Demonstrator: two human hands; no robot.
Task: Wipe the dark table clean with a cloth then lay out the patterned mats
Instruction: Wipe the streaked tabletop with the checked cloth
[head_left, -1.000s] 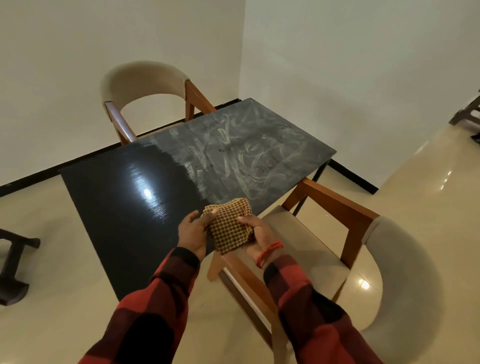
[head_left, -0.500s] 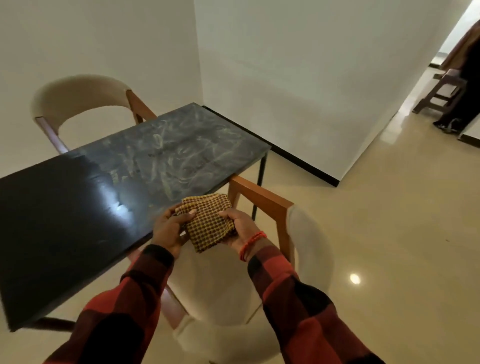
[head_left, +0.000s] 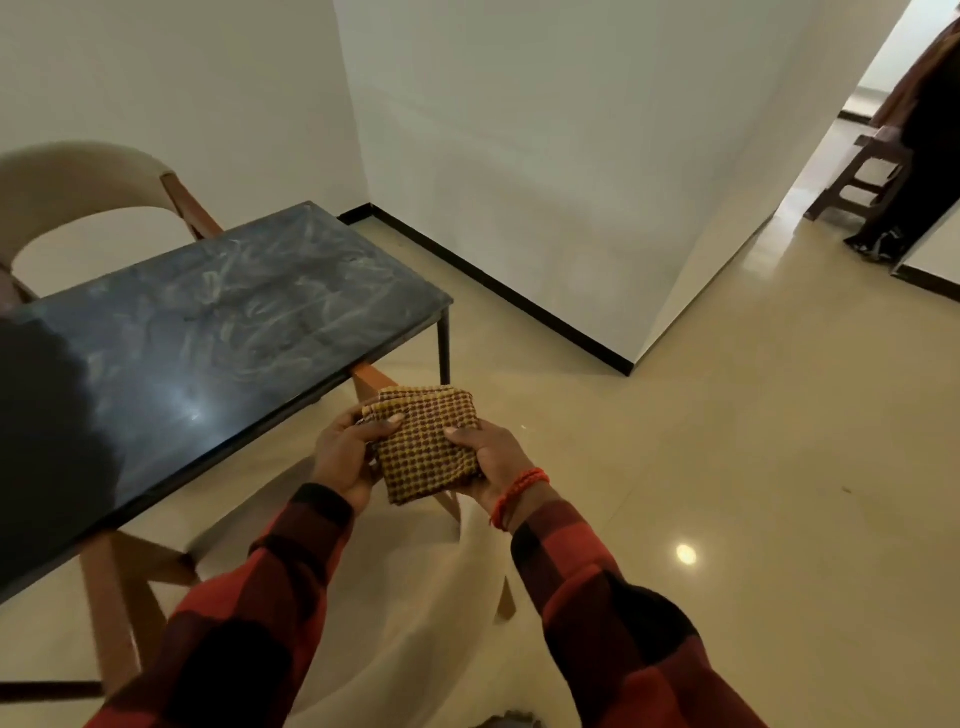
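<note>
A folded yellow-and-brown checked cloth (head_left: 423, 444) is held in front of me, off the table's near right corner. My left hand (head_left: 345, 452) grips its left edge with the thumb on top. My right hand (head_left: 491, 457), with a red thread at the wrist, grips its right edge. The dark table (head_left: 156, 364) lies to the left; its far half shows pale smeared streaks, its near left part looks darker. No patterned mats are in view.
A beige wooden-framed chair (head_left: 363, 597) is tucked under the table's near side, below my arms. Another chair (head_left: 88, 187) stands behind the table by the wall. At the far right a doorway shows a wooden stool (head_left: 867, 176) and a dark-clothed person (head_left: 924, 156). Glossy tiled floor spreads right.
My view has swung right, so the table has slid to the left of the frame and the doorway has come into sight. Both hands have kept hold of the cloth, now off the table's edge.
</note>
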